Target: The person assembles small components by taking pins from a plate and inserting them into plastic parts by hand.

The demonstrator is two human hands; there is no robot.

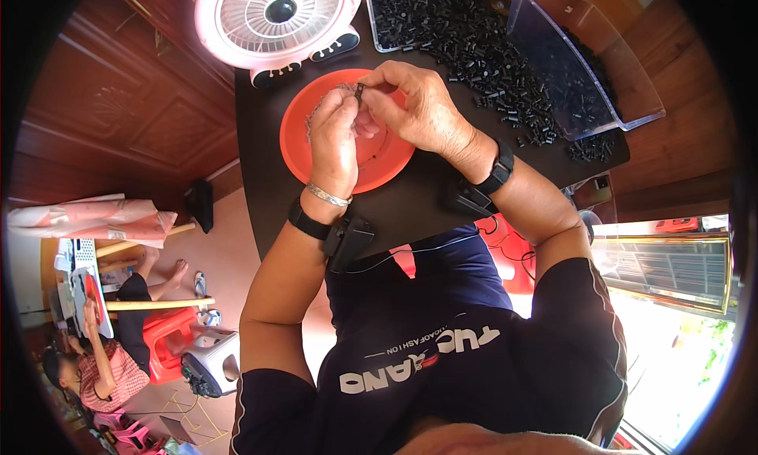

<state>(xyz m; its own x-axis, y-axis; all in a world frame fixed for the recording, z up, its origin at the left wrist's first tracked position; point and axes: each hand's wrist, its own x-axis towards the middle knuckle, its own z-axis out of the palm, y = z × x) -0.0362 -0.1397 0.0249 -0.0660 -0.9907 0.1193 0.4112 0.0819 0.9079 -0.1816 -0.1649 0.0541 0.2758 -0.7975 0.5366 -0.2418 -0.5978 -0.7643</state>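
Over an orange-red bowl [387, 167] my two hands meet at a small black part [360, 92]. My right hand [430, 112] pinches it between thumb and fingertips. My left hand [335, 131] is closed, its fingertips against the lower end of the same part. Thin greyish pieces [310, 123] show in the bowl, partly hidden behind my left hand; their kind is too small to make out. A few dark specks lie on the bowl's bottom.
Many small black cylindrical parts [482, 56] are heaped across the dark table [264, 171], some around a clear plastic bin [580, 84] tipped on its side. A pink fan [276, 29] stands beyond the bowl. Far left, another person [110, 368] sits near a red stool [170, 344].
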